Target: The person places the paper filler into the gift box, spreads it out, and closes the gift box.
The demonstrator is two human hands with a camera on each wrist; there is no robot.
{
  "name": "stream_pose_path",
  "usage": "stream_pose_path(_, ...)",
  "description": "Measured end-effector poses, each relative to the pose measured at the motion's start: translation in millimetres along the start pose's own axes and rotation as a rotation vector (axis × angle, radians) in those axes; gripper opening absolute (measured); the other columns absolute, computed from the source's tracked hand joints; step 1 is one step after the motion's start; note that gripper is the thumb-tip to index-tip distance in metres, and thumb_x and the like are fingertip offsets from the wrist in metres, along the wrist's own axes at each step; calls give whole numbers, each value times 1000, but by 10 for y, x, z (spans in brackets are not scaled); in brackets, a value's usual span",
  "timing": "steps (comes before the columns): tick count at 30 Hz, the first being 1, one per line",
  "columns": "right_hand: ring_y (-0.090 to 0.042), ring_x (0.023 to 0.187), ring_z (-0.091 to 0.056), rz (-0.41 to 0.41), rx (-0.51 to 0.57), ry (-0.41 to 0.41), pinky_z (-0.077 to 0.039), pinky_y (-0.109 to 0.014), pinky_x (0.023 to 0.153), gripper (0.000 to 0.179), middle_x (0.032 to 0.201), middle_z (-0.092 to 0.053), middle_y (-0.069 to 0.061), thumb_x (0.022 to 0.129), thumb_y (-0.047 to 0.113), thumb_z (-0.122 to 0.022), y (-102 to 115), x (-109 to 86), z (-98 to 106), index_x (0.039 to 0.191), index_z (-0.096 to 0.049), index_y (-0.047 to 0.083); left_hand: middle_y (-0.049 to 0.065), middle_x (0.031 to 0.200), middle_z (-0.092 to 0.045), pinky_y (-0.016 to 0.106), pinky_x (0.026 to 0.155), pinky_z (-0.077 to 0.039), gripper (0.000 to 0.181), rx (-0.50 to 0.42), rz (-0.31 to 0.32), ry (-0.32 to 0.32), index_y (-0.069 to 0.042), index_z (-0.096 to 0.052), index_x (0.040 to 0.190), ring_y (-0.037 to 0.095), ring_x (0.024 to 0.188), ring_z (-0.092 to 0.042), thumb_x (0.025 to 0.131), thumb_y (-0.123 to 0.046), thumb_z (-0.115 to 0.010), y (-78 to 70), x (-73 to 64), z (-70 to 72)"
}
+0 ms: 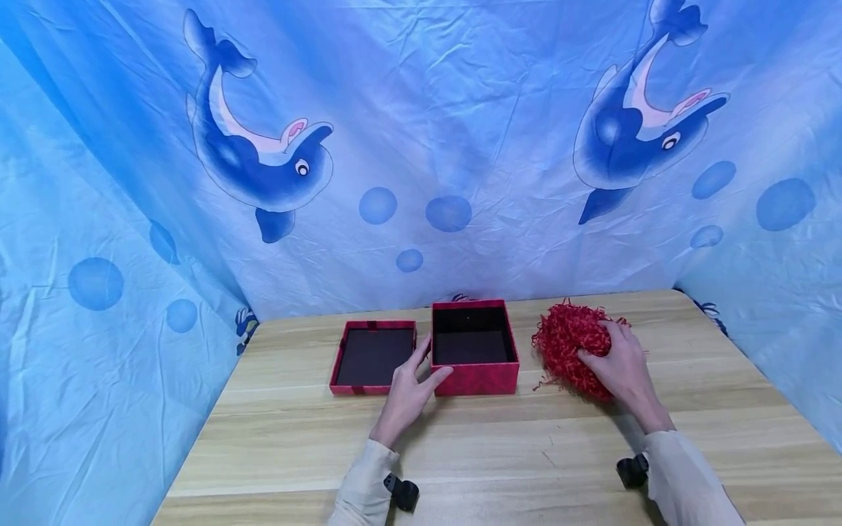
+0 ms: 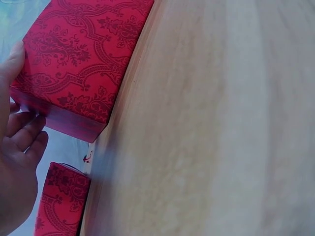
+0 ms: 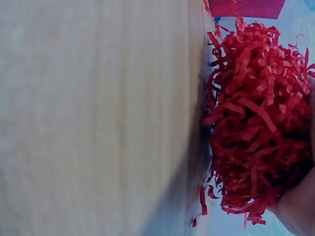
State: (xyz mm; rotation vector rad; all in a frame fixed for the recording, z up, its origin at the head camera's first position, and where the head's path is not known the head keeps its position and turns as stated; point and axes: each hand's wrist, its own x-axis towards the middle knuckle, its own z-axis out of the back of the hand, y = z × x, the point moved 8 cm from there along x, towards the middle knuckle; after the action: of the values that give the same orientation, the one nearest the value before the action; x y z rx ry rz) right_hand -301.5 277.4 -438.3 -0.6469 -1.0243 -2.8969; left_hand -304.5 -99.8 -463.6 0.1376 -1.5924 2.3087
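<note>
A red patterned gift box [image 1: 476, 380] stands open-topped on the table, its dark inside bare. My left hand [image 1: 406, 398] holds it at the near left corner, thumb by the front rim and fingers along the left side. In the left wrist view, the box's front [image 2: 83, 59] shows a dark floral print, and the hand [image 2: 19, 162] has its lower fingers bent beside the wall. On the right lies a heap of red shredded paper [image 1: 566, 343]. My right hand [image 1: 621, 365] grips it from the right; the shreds [image 3: 261, 113] hide most fingers in the right wrist view.
Left of the box lies its shallow lid [image 1: 378, 358], dark inside facing up. The wooden table [image 1: 500, 460] ends at a blue dolphin-print cloth [image 1: 427, 146] behind it. Black wrist cameras [image 1: 403, 493] sit at both cuffs.
</note>
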Motion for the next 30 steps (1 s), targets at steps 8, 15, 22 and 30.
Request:
stream_pose_path(8,-57,114,-49,23,30,-23,-43,-74,93,64,128,-50,-39,86,11,-79,61,64,82,135,-48,-16,6,164,-36,54,109,-43,80,18,1,-3,-20,-34,164,33,139,-48,97,-41,-74,-13,18,5)
stream_pose_path(15,-52,109,-52,73,42,-65,-45,-72,90,60,122,-52,-34,85,11,-78,157,130,156,132,-51,-14,7,163,-36,54,109,-43,80,3,13,-5,-24,-35,164,33,139,-49,97,-42,-74,-18,24,0)
stream_pose_path(22,-51,109,-53,92,70,-68,-46,-71,90,58,122,-53,-32,86,9,-78,259,185,202,133,-52,-12,7,163,-36,54,110,-42,80,3,11,-8,-21,-35,164,33,139,-48,97,-40,-74,-17,38,-8)
stream_pose_path(30,-51,110,-55,142,100,-98,-46,-70,92,59,123,-56,-32,83,6,-81,450,241,277,132,-54,-12,3,164,-37,53,111,-41,80,6,15,-15,-21,-36,163,31,140,-48,97,-41,-75,-25,49,0)
